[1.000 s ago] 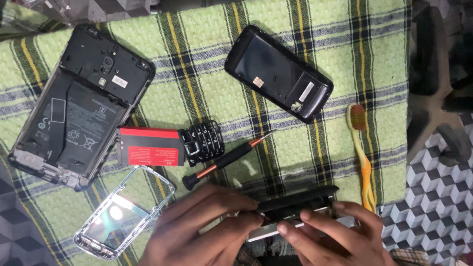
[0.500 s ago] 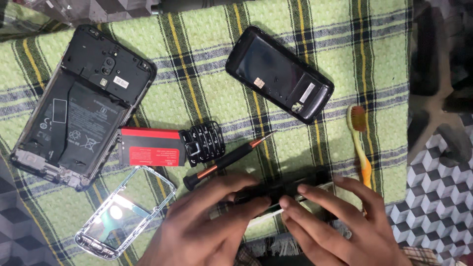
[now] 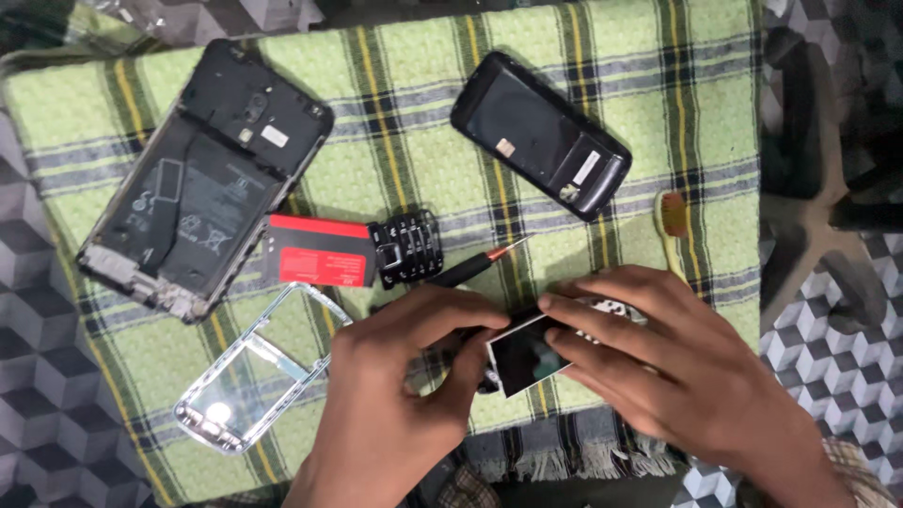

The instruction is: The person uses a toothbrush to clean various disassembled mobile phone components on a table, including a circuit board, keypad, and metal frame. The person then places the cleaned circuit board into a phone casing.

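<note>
With both your left hand (image 3: 395, 376) and right hand (image 3: 658, 362) pinching the small phone display module (image 3: 527, 356) low over the checked cloth (image 3: 602, 103), its thin screen could crack if your fingers twist it unevenly.
</note>
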